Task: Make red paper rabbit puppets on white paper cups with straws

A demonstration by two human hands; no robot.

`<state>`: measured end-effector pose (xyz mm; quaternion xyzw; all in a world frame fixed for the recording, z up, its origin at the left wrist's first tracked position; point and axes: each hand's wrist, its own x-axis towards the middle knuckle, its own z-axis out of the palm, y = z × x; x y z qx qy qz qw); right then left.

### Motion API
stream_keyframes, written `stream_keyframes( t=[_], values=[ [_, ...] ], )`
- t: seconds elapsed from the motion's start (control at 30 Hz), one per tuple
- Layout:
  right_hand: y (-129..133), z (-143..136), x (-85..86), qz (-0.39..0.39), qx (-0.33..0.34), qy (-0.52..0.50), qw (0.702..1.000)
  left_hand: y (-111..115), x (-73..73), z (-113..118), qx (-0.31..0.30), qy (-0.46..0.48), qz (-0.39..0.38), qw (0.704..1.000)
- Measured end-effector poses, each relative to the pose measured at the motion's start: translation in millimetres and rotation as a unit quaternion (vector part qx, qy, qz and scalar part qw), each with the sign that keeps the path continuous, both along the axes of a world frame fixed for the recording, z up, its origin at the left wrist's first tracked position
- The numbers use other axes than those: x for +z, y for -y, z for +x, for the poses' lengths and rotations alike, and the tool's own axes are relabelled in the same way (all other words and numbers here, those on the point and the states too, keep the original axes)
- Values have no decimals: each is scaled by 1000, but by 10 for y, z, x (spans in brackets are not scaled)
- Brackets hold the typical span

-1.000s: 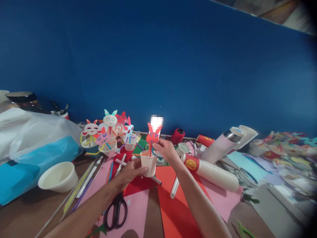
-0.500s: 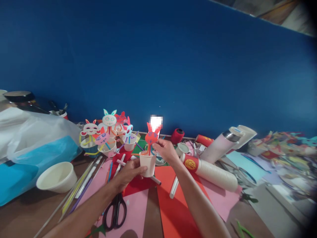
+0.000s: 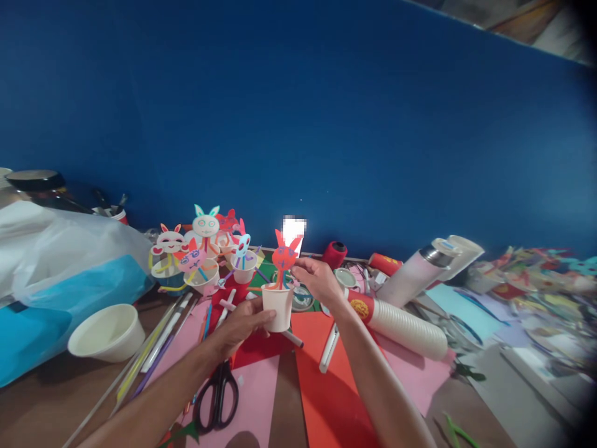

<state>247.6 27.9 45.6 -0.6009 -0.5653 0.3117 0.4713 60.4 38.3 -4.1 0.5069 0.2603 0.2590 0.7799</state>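
Observation:
A white paper cup (image 3: pixel 278 309) stands upright in my left hand (image 3: pixel 242 326), whose thumb and fingers wrap around its left side. From the cup rises a red paper rabbit head (image 3: pixel 284 258) with drawn blue features and long ears, on red pipe cleaners (image 3: pixel 282 281). Just right of the head, my right hand (image 3: pixel 319 283) has thumb and fingertips close together. What lies between them is too small to make out. Black-handled scissors (image 3: pixel 217 398) lie below my left wrist on pink paper (image 3: pixel 254 404).
Finished paper animals in cups, such as a white rabbit (image 3: pixel 206 225), stand at back left. An empty bowl (image 3: pixel 108 333) sits left. A stack of paper cups (image 3: pixel 405 326) and a flask (image 3: pixel 415 277) lie right. Red paper (image 3: pixel 321 398) and a box cutter (image 3: pixel 329 351) are in front.
My right hand has shifted slightly right, away from the rabbit head's pipe-cleaner neck. My left hand still holds the cup in nearly the same place.

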Motion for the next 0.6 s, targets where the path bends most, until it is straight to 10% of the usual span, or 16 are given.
stream_keyframes(
  t=[0.6],
  values=[
    [299, 185, 430, 81, -68, 59, 993, -53, -104, -36, 1, 28, -3, 1000]
  ],
)
